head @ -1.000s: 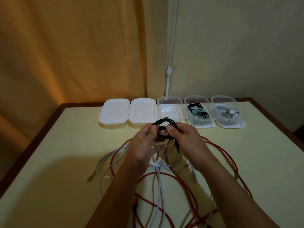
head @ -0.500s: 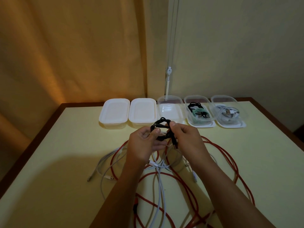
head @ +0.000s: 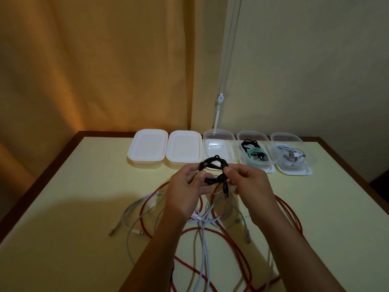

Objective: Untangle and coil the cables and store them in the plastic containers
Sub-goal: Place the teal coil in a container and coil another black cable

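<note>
Since the earlier frame the hands have drawn slightly apart, and the black cable coil [head: 214,172] now hangs open as a loose loop at mid-frame, above the table [head: 63,228]. The left hand [head: 185,192] and right hand [head: 248,186] each pinch one side of it. Forearms cover part of the red cable [head: 231,241] and white cables [head: 202,245], whose ends run off the bottom edge. The empty open container [head: 219,144] lies just behind the coil.

Black cable [head: 214,171] coiled, above red/white tangle [head: 210,224]; 5 containers [head: 219,144] behind.
</note>
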Motion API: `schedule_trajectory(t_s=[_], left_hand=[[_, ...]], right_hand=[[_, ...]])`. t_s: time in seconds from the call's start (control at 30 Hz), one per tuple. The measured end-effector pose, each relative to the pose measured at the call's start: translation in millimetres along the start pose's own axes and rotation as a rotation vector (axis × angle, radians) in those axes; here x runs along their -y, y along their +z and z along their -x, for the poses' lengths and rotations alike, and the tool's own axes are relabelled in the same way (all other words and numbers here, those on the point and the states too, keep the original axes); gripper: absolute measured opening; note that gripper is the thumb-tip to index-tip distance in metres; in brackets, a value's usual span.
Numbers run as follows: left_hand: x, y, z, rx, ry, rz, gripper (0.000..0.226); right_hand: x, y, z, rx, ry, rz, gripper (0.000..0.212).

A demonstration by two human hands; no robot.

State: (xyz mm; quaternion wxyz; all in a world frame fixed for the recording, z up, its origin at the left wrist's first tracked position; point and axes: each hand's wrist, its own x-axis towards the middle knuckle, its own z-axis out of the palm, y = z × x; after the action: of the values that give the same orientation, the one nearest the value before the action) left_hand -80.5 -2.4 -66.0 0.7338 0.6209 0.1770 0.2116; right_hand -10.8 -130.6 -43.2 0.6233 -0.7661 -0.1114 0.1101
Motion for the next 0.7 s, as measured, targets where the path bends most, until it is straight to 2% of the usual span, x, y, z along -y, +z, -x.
schedule_trajectory(t_s=[0.17,0.3,0.43,0.57,0.7], left_hand=[[7.8,-4.1,-3.6,-0.035,0.028,-0.150,0.030],[13.5,-8.7,-5.0,-0.121,0.097,-0.384,0.024],[18.9,-11.2,-6.1,-0.109,0.116,-0.536,0.024],[25.4,-14.8,-8.7,-0.099,0.126,-0.601,0.022],[26.7,-15.1,-8.9,-0.086,0.137,-0.677,0.021]], right_hand=[[-7.5,2.7,-4.8,-0.082,0.005,-0.015,0.015],[-12.6,4.1,-10.4,-0.160,0.005,-0.002,0.012],[-10.8,5.1,-24.1,-0.214,-0.007,0.027,0.010],[-1.2,5.5,-62.8,-0.252,-0.077,0.178,0.021],[21.3,8.3,-110.8,-0.295,-0.159,0.332,0.014]])
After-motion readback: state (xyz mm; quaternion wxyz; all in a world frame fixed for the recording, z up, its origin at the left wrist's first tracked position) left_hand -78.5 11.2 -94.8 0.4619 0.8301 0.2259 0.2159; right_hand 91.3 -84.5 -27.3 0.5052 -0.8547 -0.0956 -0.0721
